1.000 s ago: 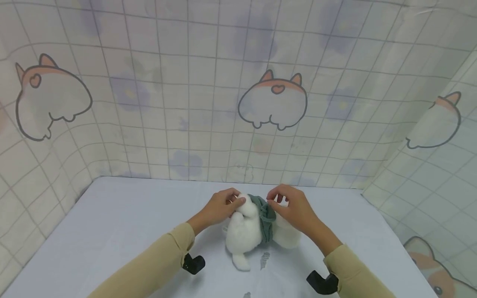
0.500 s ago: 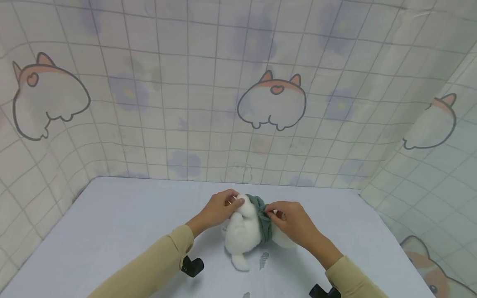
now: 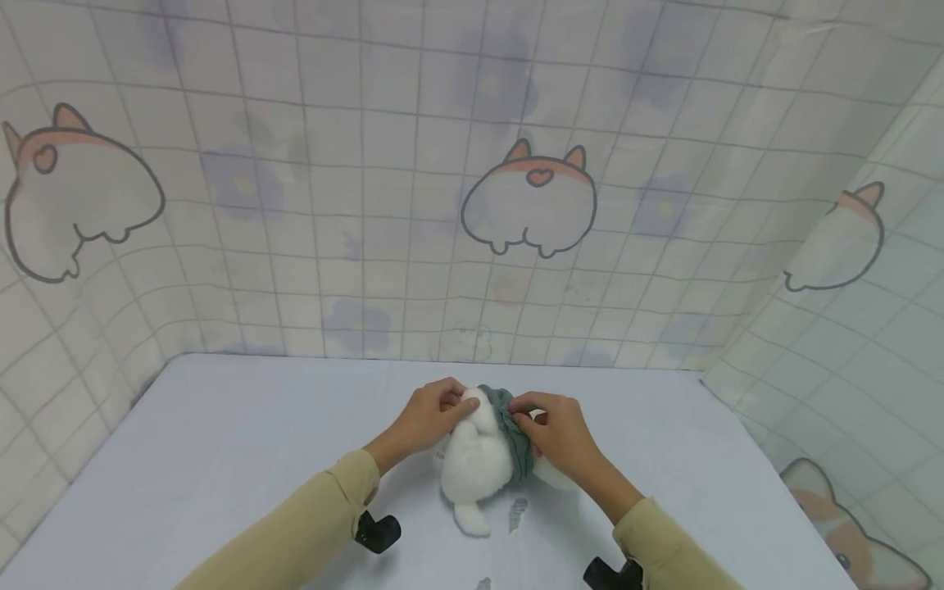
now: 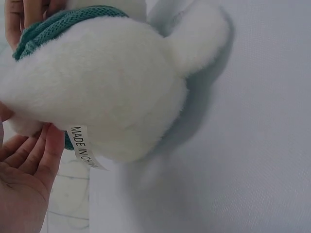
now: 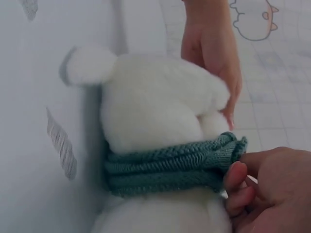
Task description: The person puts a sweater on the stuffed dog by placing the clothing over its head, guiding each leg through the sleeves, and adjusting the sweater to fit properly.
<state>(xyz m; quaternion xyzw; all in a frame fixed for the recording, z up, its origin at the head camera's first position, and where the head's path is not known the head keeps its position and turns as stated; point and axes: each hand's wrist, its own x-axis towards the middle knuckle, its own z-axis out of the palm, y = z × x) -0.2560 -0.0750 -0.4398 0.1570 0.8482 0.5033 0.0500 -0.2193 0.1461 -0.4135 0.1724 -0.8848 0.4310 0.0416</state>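
Observation:
A white plush toy [image 3: 472, 469] lies on its side on the table, with a green knitted scarf [image 3: 519, 455] wrapped around it. My left hand [image 3: 430, 415] grips a limb of the toy at its upper end. In the left wrist view, a "MADE IN CHINA" tag [image 4: 82, 147] hangs from the white fur [image 4: 114, 77]. Thumb and fingers of my right hand [image 3: 562, 433] pinch a bunched part of the scarf, clearer in the right wrist view, where the knit [image 5: 160, 167] forms a band in several folds. Part of the toy beyond the scarf is hidden behind my right hand.
The white table [image 3: 265, 442] ends at a grid-patterned curtain [image 3: 354, 270] behind and at the sides. Grey marks [image 3: 518, 515] show on the tabletop near the toy. A black wrist mount [image 3: 378, 533] hangs under the left sleeve, another [image 3: 614, 575] under the right.
My right hand has come down and left onto the scarf and now pinches it. The left hand keeps its hold on the toy. The head view has shifted slightly to the right.

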